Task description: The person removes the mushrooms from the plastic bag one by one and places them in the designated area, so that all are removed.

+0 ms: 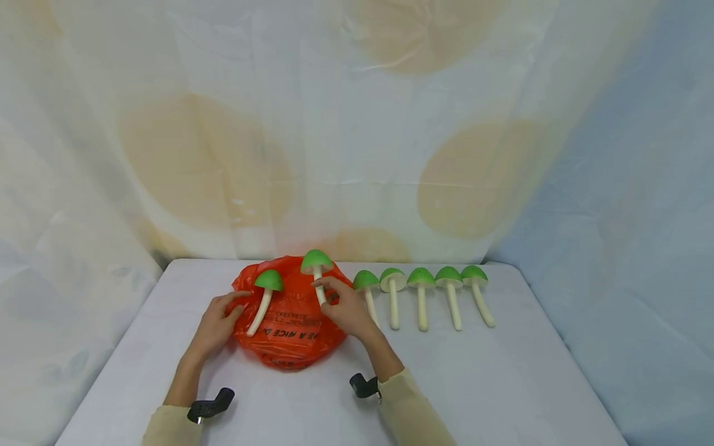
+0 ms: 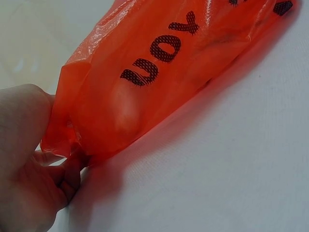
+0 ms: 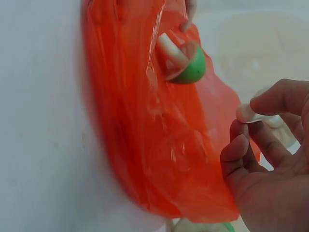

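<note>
A red plastic bag (image 1: 290, 347) with black lettering lies at the table's back left. My left hand (image 1: 215, 323) pinches its left edge; the left wrist view shows thumb and fingers (image 2: 72, 176) at the gathered plastic (image 2: 60, 140). On the bag, near that hand, is a green-capped toy mushroom (image 1: 269, 280) with a pale stem, tilted; in the right wrist view its cap (image 3: 195, 67) shows at a fold of plastic. Over the bag's right side my right hand (image 1: 350, 311) pinches the pale stem of another green-capped mushroom (image 1: 316, 261), cap up.
Several more green-capped mushrooms (image 1: 422, 279) lie in a row right of the bag, caps toward the back edge. The white table (image 1: 468, 384) is bounded by hanging sheets (image 1: 346, 155) behind and at both sides. A black wrist camera (image 1: 212, 406) sits on each forearm.
</note>
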A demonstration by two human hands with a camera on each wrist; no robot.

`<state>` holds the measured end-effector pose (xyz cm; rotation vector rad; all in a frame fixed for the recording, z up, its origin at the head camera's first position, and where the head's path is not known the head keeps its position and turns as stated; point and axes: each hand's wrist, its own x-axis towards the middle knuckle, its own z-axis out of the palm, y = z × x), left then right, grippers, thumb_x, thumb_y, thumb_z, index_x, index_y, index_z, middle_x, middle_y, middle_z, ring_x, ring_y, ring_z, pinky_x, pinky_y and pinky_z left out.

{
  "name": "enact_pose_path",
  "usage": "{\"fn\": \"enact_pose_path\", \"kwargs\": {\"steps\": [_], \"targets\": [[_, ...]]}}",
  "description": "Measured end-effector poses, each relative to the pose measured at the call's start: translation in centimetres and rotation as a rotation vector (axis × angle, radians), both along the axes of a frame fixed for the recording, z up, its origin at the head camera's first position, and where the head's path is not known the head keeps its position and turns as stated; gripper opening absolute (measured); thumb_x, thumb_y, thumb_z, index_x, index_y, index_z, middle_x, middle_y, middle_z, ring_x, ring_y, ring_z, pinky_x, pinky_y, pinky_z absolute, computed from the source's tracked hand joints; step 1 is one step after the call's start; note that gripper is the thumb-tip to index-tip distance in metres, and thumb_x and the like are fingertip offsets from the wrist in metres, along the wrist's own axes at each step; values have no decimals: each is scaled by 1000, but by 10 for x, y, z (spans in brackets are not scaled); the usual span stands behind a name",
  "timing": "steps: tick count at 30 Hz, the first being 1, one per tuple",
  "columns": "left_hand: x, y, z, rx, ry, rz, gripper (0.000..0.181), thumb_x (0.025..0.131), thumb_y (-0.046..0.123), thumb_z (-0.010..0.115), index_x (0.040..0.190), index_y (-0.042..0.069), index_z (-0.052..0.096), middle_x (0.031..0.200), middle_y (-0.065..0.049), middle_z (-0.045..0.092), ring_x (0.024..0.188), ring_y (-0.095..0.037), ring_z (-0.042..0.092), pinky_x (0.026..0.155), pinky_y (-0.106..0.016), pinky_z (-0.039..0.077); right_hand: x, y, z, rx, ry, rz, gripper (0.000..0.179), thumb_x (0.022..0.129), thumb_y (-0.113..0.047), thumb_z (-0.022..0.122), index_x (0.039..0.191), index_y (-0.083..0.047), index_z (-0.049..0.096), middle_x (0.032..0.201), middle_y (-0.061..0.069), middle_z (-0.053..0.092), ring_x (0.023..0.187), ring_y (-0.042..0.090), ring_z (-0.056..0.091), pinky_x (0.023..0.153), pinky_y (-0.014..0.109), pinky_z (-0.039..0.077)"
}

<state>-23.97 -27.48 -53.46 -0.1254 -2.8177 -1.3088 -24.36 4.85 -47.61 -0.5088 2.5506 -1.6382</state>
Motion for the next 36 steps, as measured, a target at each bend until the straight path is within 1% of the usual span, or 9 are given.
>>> {"fn": "enact_pose_path", "kwargs": {"steps": [3,8,16,21,23,26,29,32,36], "targets": [[0,1,0,-1,-2,-1,36,106,20,46,141,14,55,144,-25,42,136,-47,36,107,-72,30,-1,7,0,17,13,-12,45,86,-3,61,125,-25,65,114,1,62,91,23,58,65,28,51],[-1,2,-1,-8,-2,-1,36,106,20,46,141,14,54,144,-25,42,135,-47,36,107,-73,31,-2,21,1,7,41,-30,46,84,-1,61,124,-23,66,113,3,64,92,26,58,66,32,51],[-2,3,0,-1,-12,4,36,107,22,46,141,14,54,146,-25,40,137,-47,35,107,-73,30,-4,41,2,26,12,-79,48,84,-5,59,125,-28,62,114,2,63,93,24,58,67,32,53],[-2,5,1,1,-14,1,36,107,22,46,141,14,54,145,-25,41,136,-47,36,107,-72,31,-4,52,5,-12,31,-122,47,84,-5,59,126,-26,63,118,4,66,100,23,61,81,36,54],[-2,6,1,-6,-10,3,36,107,23,46,141,14,54,144,-26,41,135,-47,37,106,-72,32,-4,55,7,-45,54,-136,45,85,-4,59,125,-25,64,117,6,67,102,25,62,83,38,55],[-2,6,1,-6,-3,5,36,107,23,46,140,14,54,143,-26,42,134,-48,37,106,-73,31,-5,60,6,-92,69,-155,43,86,-3,59,124,-22,65,113,9,69,102,27,62,75,39,57],[-2,7,1,-1,-1,4,35,106,22,47,140,14,55,143,-26,42,135,-47,37,107,-72,31,-6,64,3,-97,68,-171,42,87,-3,58,122,-25,65,111,10,69,101,27,61,69,36,57],[-1,6,2,-4,-8,2,36,107,23,47,141,14,54,144,-26,42,136,-47,36,107,-72,31,-7,68,0,-80,76,-185,43,85,-2,59,120,-26,66,113,12,69,101,27,61,70,34,55],[1,5,4,-12,-17,9,37,107,22,46,142,13,53,146,-26,40,137,-48,34,108,-73,30,-7,73,-4,-84,91,-221,44,82,-1,60,120,-22,66,116,9,68,101,27,61,73,35,55]]}}
